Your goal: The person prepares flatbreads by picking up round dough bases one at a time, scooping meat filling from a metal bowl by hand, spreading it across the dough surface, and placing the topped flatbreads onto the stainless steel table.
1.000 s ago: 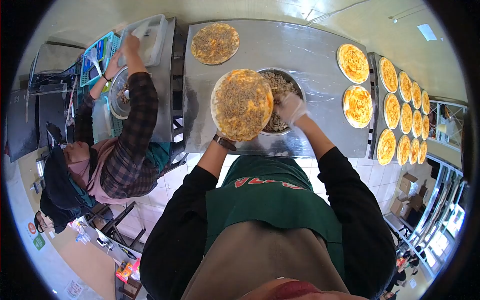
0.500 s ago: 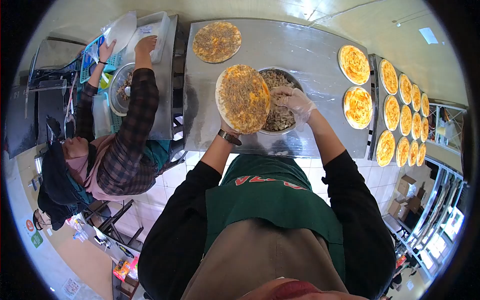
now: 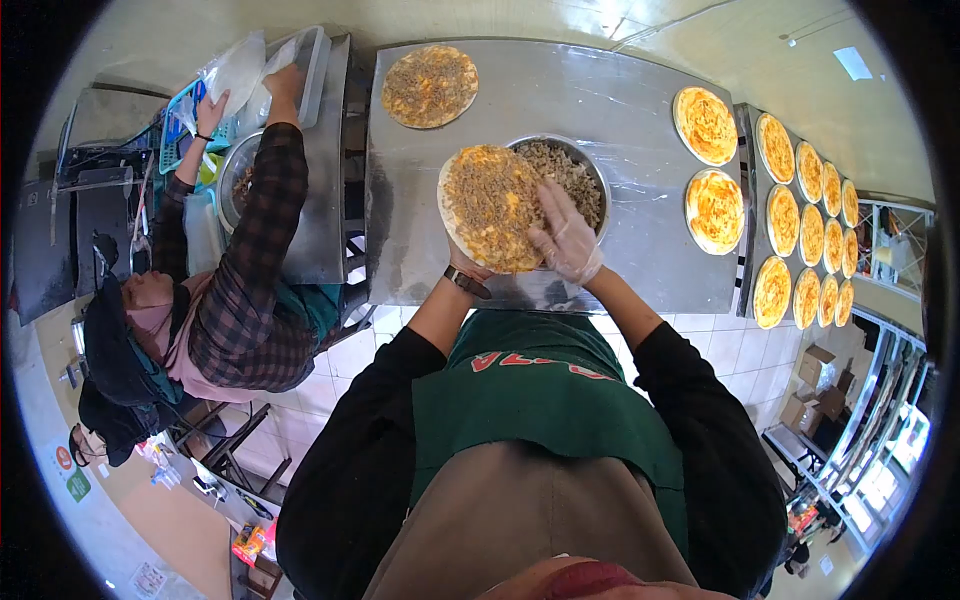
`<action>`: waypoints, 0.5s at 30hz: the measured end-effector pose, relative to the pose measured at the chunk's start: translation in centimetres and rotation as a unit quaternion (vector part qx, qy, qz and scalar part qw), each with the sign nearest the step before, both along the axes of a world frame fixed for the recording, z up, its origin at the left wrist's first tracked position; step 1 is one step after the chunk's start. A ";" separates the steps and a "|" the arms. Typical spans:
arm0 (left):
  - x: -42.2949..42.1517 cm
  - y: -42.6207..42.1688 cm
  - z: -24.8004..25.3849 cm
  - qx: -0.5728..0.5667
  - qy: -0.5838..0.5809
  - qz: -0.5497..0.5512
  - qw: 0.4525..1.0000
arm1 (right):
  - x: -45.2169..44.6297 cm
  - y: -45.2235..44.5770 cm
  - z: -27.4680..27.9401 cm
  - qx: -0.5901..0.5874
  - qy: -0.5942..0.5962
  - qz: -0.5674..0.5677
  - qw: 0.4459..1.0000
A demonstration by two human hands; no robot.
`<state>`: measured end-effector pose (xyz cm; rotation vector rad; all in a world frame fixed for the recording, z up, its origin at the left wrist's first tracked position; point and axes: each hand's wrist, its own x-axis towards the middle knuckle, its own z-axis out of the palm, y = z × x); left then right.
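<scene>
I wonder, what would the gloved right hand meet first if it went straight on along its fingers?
Probably the topped pizza held from beneath by the left hand; the gloved right hand points across its right edge, though depth is hard to judge.

Tiled floor (image 3: 720,346), perhaps a window (image 3: 913,430)

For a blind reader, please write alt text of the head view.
A left hand supports a round flatbread with brown topping, partly hiding a round metal bowl of crumbly brown filling; a clear-gloved right hand is at the flatbread's edge. The grey metal table also bears one similar flatbread and two orange-sauced flatbreads.
</scene>
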<state>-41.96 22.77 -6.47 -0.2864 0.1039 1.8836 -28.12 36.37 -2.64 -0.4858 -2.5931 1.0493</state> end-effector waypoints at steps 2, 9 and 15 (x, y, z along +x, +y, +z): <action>-0.3 0.4 0.3 -0.001 0.020 0.004 1.000 | 0.5 0.1 -0.7 -0.031 -0.042 -0.045 0.998; -0.3 1.2 1.2 -0.059 0.052 0.004 0.997 | -1.0 -1.9 4.0 0.013 0.060 0.127 0.990; -0.1 1.2 1.5 -0.051 0.069 0.005 0.996 | -1.2 -2.1 3.7 0.039 0.022 0.118 0.992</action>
